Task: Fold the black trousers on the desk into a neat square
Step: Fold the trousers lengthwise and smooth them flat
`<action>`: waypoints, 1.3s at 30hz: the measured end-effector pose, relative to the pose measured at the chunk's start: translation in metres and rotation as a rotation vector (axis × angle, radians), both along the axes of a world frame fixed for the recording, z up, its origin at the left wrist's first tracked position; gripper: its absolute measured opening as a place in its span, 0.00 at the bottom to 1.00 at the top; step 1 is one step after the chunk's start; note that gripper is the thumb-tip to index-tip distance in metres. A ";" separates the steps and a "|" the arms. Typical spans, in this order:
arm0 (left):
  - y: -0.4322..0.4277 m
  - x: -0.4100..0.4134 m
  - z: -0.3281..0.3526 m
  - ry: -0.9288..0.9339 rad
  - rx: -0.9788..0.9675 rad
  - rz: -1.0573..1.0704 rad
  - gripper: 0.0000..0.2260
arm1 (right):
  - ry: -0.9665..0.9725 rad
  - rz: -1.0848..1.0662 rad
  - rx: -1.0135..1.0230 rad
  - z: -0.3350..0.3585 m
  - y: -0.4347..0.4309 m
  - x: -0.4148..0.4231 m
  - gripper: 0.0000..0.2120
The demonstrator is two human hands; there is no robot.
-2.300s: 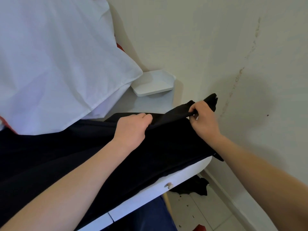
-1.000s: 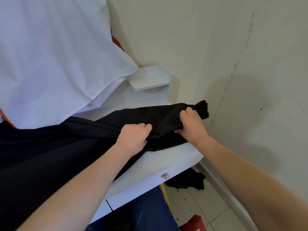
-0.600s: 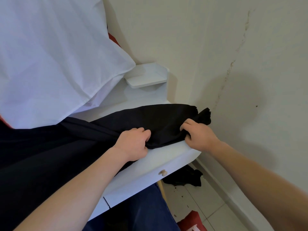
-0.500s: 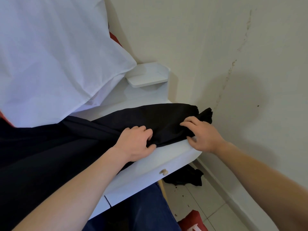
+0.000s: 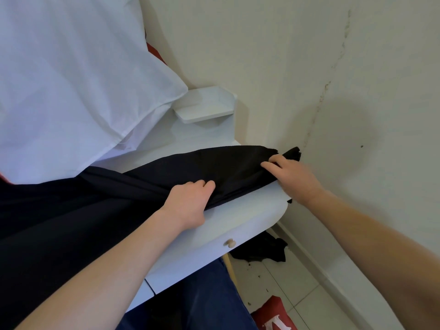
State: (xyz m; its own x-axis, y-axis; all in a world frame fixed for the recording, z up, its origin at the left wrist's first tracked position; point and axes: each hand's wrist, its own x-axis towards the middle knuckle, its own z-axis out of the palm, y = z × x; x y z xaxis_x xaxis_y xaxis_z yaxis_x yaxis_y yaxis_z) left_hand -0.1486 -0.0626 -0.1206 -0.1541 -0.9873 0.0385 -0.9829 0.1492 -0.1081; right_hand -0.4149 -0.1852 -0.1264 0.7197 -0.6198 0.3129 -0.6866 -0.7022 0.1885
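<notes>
The black trousers (image 5: 221,167) lie across the white desk (image 5: 250,210). One leg stretches right toward the wall and the rest spreads over the left part of the desk. My left hand (image 5: 188,203) is curled over the near edge of that leg, gripping the cloth. My right hand (image 5: 292,178) rests on the leg's end by the wall with fingers stretched out flat. The hem tip (image 5: 294,153) pokes out behind my right hand.
A large white cloth (image 5: 71,79) hangs over the back left. A small white shelf (image 5: 207,108) sits in the corner. The wall (image 5: 357,103) runs close on the right. A drawer knob (image 5: 230,243) is below the desk edge, and a black rag (image 5: 262,251) lies on the floor.
The leg was lifted and folded away from me, baring the desk's front edge. My right hand has let go of its grip and now lies flat on the leg's end.
</notes>
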 end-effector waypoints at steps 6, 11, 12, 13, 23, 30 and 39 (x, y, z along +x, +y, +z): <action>0.002 0.000 -0.007 -0.010 0.035 -0.027 0.14 | 0.103 -0.128 0.137 -0.009 -0.005 0.001 0.20; 0.003 0.010 0.003 0.353 0.212 -0.024 0.12 | 0.022 -0.222 0.145 0.001 -0.006 0.015 0.19; 0.004 0.013 0.007 0.436 0.168 -0.018 0.14 | -0.026 -0.231 0.130 0.005 -0.006 0.021 0.18; 0.007 0.017 0.010 0.489 0.074 -0.010 0.15 | -0.092 -0.222 0.117 0.009 -0.005 0.031 0.19; 0.049 0.092 0.020 0.446 -0.512 0.239 0.08 | -0.368 0.231 0.235 0.040 0.051 0.213 0.14; 0.091 0.147 0.016 0.372 -0.501 0.463 0.11 | -0.348 0.375 0.430 0.053 0.086 0.301 0.15; 0.113 0.175 0.007 0.322 -0.193 0.718 0.17 | -0.220 0.240 0.646 0.051 0.098 0.354 0.21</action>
State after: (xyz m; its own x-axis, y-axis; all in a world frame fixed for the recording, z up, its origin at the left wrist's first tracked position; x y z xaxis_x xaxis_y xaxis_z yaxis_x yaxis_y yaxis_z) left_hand 0.0260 0.0508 -0.1136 0.5622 -0.8127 0.1533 -0.8193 -0.5221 0.2370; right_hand -0.0613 -0.0876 -0.0756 0.8218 -0.5626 0.0905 -0.4737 -0.7627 -0.4404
